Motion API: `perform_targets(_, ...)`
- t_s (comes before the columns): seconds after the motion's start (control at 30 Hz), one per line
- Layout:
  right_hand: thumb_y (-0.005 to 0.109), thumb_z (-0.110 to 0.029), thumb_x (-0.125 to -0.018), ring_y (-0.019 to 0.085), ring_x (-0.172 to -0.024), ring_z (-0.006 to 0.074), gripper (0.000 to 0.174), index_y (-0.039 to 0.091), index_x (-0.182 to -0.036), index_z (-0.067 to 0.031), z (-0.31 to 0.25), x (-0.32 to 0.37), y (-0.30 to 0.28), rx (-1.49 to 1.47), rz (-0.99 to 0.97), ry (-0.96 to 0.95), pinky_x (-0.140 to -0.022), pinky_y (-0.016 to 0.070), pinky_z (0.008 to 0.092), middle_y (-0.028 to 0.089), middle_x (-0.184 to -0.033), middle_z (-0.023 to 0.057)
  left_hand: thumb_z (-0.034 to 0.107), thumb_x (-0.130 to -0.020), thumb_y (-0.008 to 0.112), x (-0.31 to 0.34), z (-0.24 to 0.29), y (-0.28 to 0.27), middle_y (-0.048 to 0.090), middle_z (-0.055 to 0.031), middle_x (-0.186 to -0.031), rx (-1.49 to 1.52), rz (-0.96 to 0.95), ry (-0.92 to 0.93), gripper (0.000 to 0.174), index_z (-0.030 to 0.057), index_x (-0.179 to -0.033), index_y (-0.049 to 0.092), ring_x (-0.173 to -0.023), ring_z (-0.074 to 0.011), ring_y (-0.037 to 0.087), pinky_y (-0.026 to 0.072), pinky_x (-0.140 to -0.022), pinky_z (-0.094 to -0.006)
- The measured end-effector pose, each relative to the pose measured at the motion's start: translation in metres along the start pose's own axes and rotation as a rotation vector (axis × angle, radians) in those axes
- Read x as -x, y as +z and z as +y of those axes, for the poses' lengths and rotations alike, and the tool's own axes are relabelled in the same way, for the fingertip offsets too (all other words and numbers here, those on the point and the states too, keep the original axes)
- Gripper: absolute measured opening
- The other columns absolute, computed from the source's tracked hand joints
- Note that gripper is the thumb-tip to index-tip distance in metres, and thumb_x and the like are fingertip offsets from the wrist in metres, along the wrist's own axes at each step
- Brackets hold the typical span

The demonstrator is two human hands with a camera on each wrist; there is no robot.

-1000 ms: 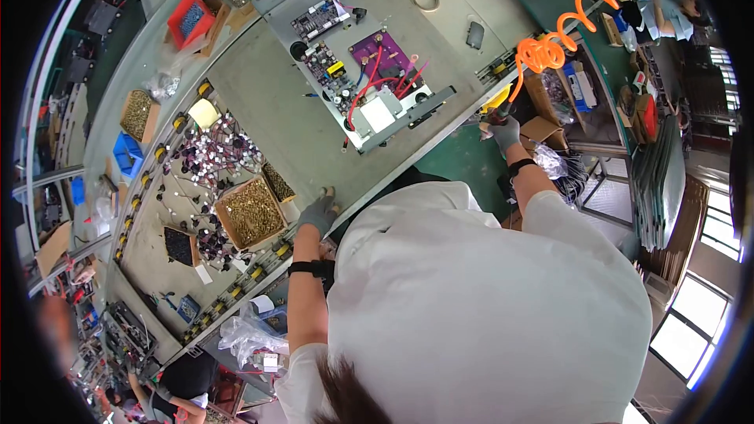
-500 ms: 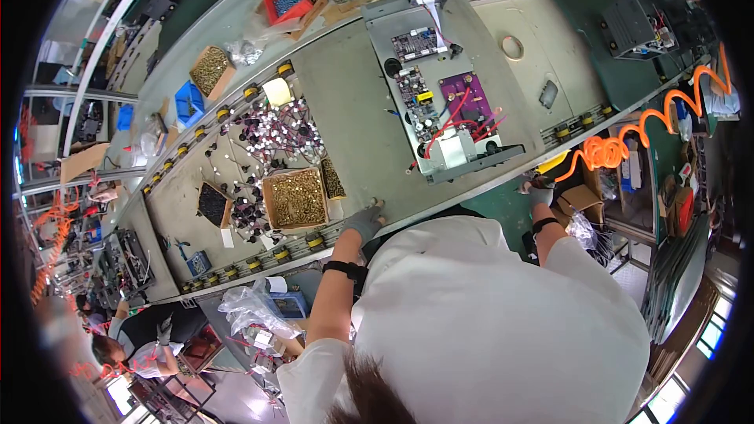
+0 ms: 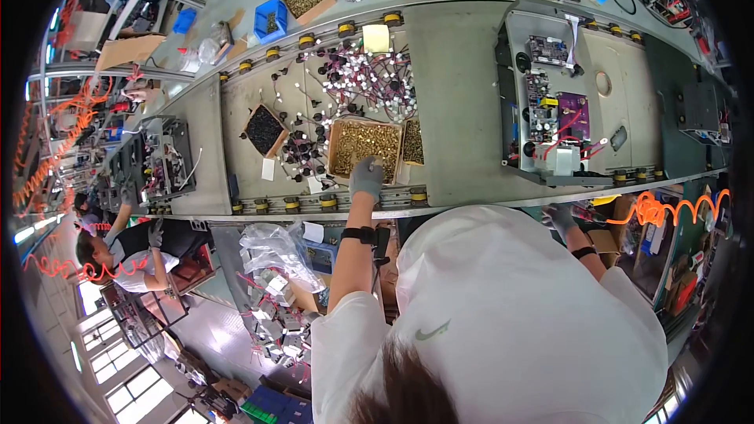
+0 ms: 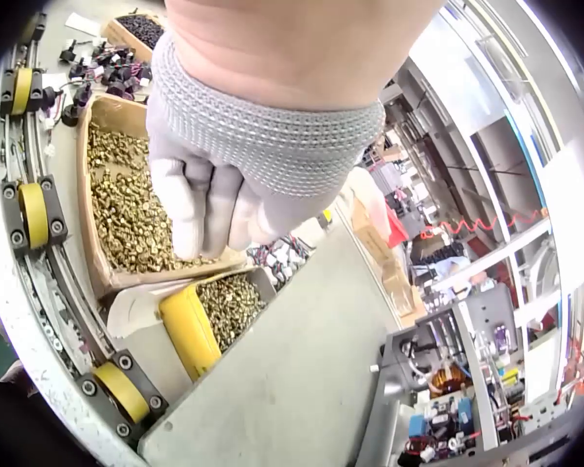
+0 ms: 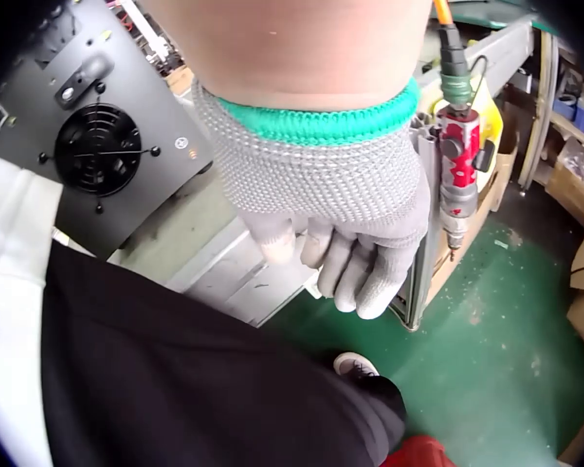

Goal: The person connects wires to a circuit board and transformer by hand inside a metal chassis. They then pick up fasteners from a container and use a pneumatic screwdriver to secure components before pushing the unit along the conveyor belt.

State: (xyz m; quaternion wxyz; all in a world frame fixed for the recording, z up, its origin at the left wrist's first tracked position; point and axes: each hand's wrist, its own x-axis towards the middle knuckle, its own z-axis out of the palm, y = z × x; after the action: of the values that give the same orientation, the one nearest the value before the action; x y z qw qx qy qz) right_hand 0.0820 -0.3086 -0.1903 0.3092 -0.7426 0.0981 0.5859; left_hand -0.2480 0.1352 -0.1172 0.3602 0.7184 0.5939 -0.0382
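Observation:
In the head view, my gloved left hand [image 3: 366, 177] reaches over the near edge of a cardboard box [image 3: 333, 149] full of small brass-coloured fasteners [image 4: 127, 209]. In the left wrist view, its fingers [image 4: 187, 224] point down, overlapping the fasteners; the fingertips' undersides are hidden. Beside this box stands a smaller yellow bin [image 4: 185, 336] of similar fasteners. My right hand [image 5: 341, 214] hangs below the bench edge with loosely bent fingers and nothing in them. Next to it hangs a red air screwdriver [image 5: 459, 161], tip down, on an orange coiled hose [image 3: 667, 210].
A metal case with circuit boards [image 3: 542, 114] sits on the bench at right. Wired connectors [image 3: 369, 78] and a box of black parts [image 3: 264, 132] lie left. Rollers [image 3: 328, 202] line the near edge. Another person [image 3: 137, 255] works at far left.
My view and body have turned left, shifting the bench rightward. My left hand has left the bench top and reached the box of brass-coloured fasteners. The right hand has come away from the screwdriver.

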Motion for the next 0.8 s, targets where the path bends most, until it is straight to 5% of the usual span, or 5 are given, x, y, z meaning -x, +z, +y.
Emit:
perform_targets(0.2,0.061,-0.021,-0.085,0.049,-0.06,0.0082,0.017,0.058,-0.099,-0.0109,-0.004,0.03,-0.008,-0.039,0.163,-0.017,-0.054,0.0403,0.0246,0.054,-0.074,-0.0019,0.032,-0.085,0.051,-0.04,0.02,-0.024,0.065,-0.0171,-0.097,-0.093,0.216,0.002,0.033,0.0091,-0.106,0.061,-0.091,-0.0328,0.062,0.0477,-0.078,-0.042)
perform_targets(0.37,0.057,-0.025,-0.088,0.055,-0.067,0.0115,0.025,0.058,-0.108,-0.0102,-0.018,0.079,0.009,0.008,0.278,-0.024,-0.06,0.0455,0.028,0.058,-0.081,0.0005,0.021,-0.085,0.053,-0.119,0.022,-0.03,0.061,-0.0134,-0.107,-0.314,0.239,0.071,0.025,0.0115,-0.107,0.058,-0.101,-0.0312,0.057,0.0489,-0.077,-0.0407)
perform_targets(0.6,0.059,-0.022,-0.087,0.055,-0.071,0.0098,0.024,0.06,-0.106,-0.0085,-0.022,0.118,0.031,-0.084,0.308,-0.106,-0.062,0.0444,0.0238,0.059,-0.083,-0.0004,0.018,-0.085,0.057,-0.198,0.031,-0.031,0.057,-0.0112,-0.122,-0.646,-0.139,-0.188,0.046,0.012,-0.129,0.046,-0.11,-0.0278,0.057,0.0492,-0.087,-0.0399)
perform_targets(0.77,0.058,-0.014,-0.085,0.057,-0.068,0.0106,0.024,0.06,-0.106,-0.0037,-0.033,0.129,-0.002,-0.146,0.577,-0.396,-0.061,0.0465,0.0234,0.061,-0.079,0.0029,0.025,-0.084,0.061,-0.179,0.046,-0.054,0.065,-0.0103,-0.103,-0.798,-0.083,-0.036,0.032,0.0102,-0.112,0.057,-0.093,-0.0263,0.065,0.0538,-0.073,-0.038)
perform_targets(0.8,0.058,-0.012,-0.084,0.057,-0.069,0.0097,0.022,0.062,-0.102,-0.0014,-0.052,0.143,-0.005,0.033,0.768,-0.454,-0.061,0.0468,0.0236,0.061,-0.077,0.0026,0.026,-0.085,0.059,-0.173,0.052,-0.06,0.066,-0.0096,-0.099,-0.873,-0.076,0.008,0.03,0.0108,-0.111,0.056,-0.091,-0.0257,0.065,0.0541,-0.069,-0.038)
